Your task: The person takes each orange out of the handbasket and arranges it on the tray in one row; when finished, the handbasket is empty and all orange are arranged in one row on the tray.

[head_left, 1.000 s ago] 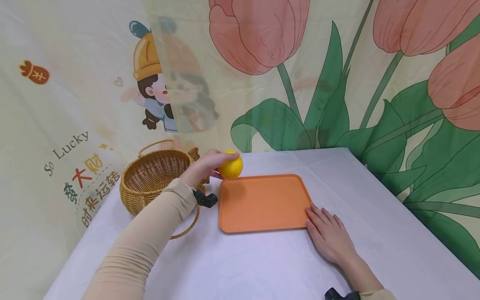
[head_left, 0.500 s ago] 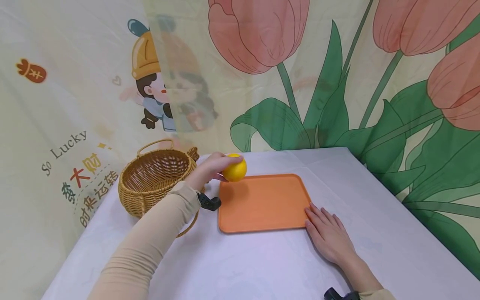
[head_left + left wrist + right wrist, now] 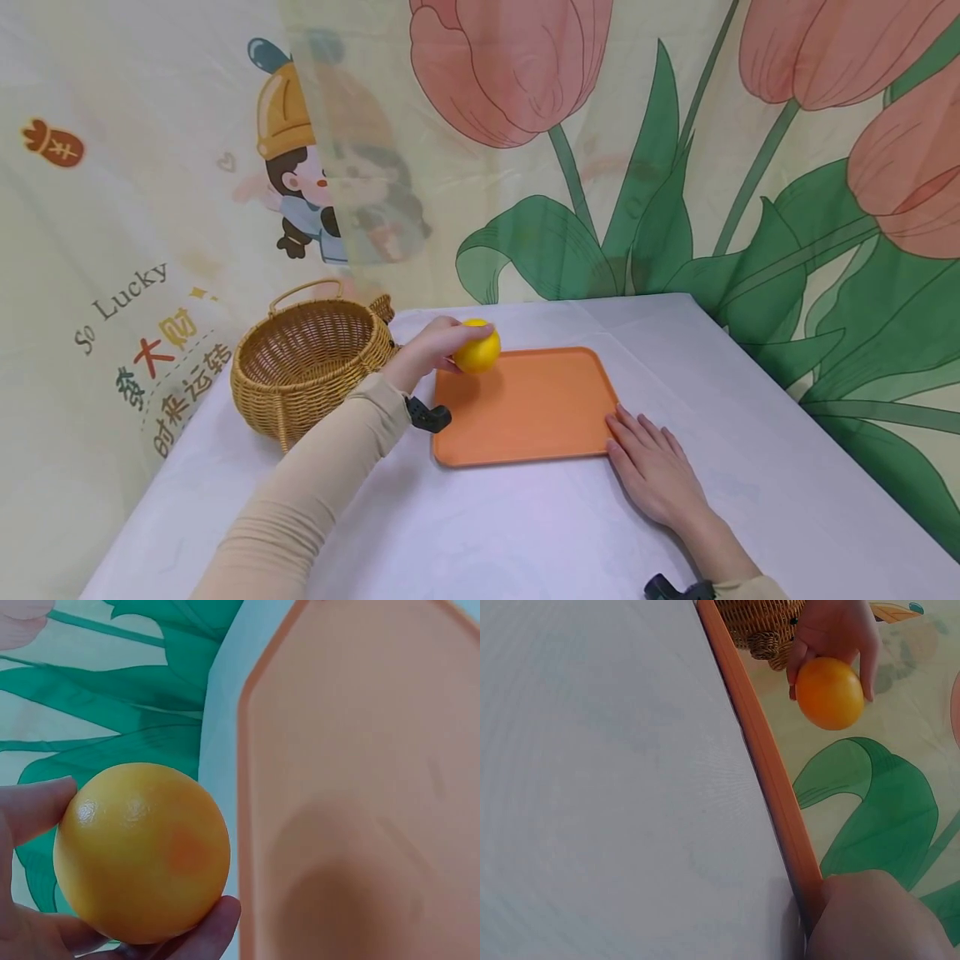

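Note:
My left hand [image 3: 438, 348] grips a round yellow-orange fruit [image 3: 478, 348], which looks like an orange, between thumb and fingers. In the head view it overlaps the far left corner of an orange rectangular tray [image 3: 532, 408]; a shadow falls on the tray beneath it. The left wrist view shows the glossy fruit [image 3: 142, 851] pinched at its sides, with the tray [image 3: 352, 750] to the right. At the tray's right edge lies my right hand [image 3: 660, 467], fingers extended and fingertips touching the rim. The right wrist view shows that hand [image 3: 881, 919] against the tray's edge [image 3: 761, 750].
A woven wicker basket [image 3: 300, 400] with a handle stands on the left of the white-covered table [image 3: 540, 533], partly behind my left forearm. A printed curtain [image 3: 525, 208] with tulips hangs behind the table.
My left hand has carried the fruit to the right and slightly nearer, away from the basket and over the tray's corner. The right hand has stayed at the tray's edge.

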{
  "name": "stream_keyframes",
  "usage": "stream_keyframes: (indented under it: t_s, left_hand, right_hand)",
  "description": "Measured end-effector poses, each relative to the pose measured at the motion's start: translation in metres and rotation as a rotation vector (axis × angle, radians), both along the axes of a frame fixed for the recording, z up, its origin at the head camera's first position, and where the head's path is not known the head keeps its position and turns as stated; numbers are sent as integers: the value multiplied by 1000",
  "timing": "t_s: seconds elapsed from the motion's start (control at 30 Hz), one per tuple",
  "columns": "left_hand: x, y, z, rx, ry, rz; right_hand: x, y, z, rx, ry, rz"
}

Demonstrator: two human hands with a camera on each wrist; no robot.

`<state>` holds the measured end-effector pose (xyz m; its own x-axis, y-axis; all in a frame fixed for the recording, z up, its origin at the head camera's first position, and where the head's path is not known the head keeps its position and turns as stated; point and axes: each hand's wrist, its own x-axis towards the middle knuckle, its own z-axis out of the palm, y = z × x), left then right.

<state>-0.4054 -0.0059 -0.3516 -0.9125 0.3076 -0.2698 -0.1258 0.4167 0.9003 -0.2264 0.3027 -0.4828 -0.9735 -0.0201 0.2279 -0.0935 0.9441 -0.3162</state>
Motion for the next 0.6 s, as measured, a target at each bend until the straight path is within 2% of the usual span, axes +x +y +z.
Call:
stream_keyframes:
  t_s: [0.6]
  left_hand:
    - [5, 22, -17, 32, 16, 21]
  right_hand:
    - [-1, -1, 0, -3, -4, -5]
